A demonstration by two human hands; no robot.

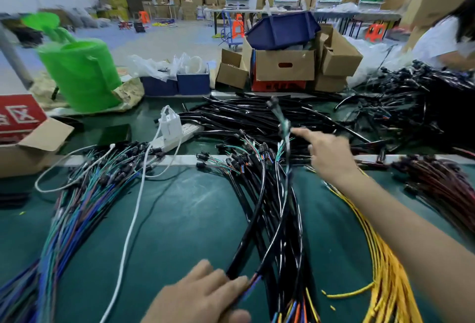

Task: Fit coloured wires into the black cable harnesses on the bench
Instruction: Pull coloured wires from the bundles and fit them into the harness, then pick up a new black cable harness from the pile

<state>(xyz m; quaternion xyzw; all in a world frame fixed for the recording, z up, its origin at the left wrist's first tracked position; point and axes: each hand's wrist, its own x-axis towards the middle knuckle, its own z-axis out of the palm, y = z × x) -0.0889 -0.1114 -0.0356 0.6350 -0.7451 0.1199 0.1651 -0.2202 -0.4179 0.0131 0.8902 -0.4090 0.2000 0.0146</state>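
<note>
Though cluttered, green bench (185, 219) amid cartons (285, 64).

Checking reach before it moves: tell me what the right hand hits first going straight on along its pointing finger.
Most likely the raised cable just ahead of the fingertip of the right hand; blur hides whether they already touch. Beyond it lies the pile of black cables.

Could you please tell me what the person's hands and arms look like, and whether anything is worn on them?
Both hands are bare: the left hand and right hand wear no gloves, and I see no rings on the fingers. The right forearm is uncovered to the frame's edge, with no sleeve, watch or band showing. The left wrist is cut off by the frame.
</note>
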